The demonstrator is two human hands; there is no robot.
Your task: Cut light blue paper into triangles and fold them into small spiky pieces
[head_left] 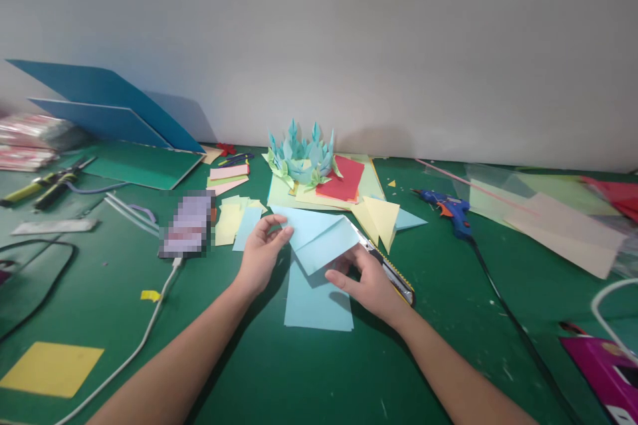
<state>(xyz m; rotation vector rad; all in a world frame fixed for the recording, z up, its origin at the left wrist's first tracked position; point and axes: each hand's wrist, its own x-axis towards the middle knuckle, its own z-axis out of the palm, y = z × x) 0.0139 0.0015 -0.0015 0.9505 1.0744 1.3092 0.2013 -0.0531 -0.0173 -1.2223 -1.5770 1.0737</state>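
Now left hand [263, 251] pinching folded blue paper [326, 246]; right hand [369, 284] at its edge, grip unclear.

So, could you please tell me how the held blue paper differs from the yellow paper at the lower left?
The blue paper is raised between the left hand and right hand; the yellow paper lies on the table. The blue paper has a fold across it; the yellow paper looks unfolded. The blue paper is pale, the yellow paper more vivid. Both are straight-edged sheets.
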